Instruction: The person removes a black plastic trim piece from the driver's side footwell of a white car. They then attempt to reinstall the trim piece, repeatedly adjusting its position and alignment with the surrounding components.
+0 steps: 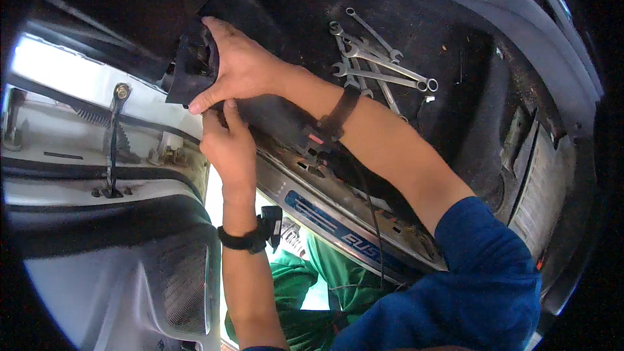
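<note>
My right hand (246,66) reaches across the footwell and grips the edge of a black plastic trim panel (192,85). Its thumb presses the panel's lower corner, and the other fingers wrap the upper side, their tips partly hidden. The panel has an opening on the side toward my palm. Just below it, my left hand (229,144) is raised against the panel's lower edge. The left thumb points up, close beneath the right thumb. Whatever the left fingertips hold or touch is hidden. Each wrist wears a black strap with a small device.
Several combination wrenches (385,66) lie piled on the dark floor carpet (292,24). Below runs the door sill with a lettered scuff plate (336,231), crossed by a thin cable (373,214). At left the open car door (97,234) is joined by a check strap (113,141).
</note>
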`<action>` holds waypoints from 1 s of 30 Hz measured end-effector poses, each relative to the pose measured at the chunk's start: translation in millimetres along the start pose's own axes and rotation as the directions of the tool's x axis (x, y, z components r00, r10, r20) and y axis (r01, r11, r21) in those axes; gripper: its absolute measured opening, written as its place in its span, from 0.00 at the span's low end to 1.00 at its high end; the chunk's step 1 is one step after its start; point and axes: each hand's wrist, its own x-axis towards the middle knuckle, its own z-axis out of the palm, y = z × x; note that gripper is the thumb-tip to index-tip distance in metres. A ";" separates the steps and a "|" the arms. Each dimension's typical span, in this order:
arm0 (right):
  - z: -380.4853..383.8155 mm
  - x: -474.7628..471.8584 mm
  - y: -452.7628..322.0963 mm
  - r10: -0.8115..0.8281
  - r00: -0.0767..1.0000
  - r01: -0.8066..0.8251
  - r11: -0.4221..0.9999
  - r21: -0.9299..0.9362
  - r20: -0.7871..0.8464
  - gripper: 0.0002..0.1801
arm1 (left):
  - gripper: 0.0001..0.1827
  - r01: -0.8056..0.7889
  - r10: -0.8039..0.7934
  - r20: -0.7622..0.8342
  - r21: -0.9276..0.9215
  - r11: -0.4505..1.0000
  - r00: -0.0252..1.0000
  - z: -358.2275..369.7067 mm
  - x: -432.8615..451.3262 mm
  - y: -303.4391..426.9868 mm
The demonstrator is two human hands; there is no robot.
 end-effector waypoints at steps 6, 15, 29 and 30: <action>10.6 -5.7 7.5 0.024 0.998 -0.023 1.000 0.020 -0.050 0.80 | 0.17 0.037 -0.014 0.175 -0.132 0.990 0.985 1.7 -16.1 -15.9; -19.4 -117.2 0.6 0.409 0.802 -0.393 0.910 -0.130 0.436 0.68 | 0.21 0.092 -0.077 0.062 -0.305 0.948 0.995 13.3 -7.7 -21.3; -12.1 -150.9 -38.5 0.617 0.737 -0.347 0.696 -0.628 0.276 0.41 | 0.14 0.218 -0.207 0.075 -0.199 0.955 0.975 -20.2 -36.9 -52.6; -13.6 -150.3 -38.0 0.599 0.742 -0.304 0.701 -0.645 0.302 0.38 | 0.13 0.269 -0.246 0.136 -0.194 0.943 0.960 -19.9 -44.5 -53.8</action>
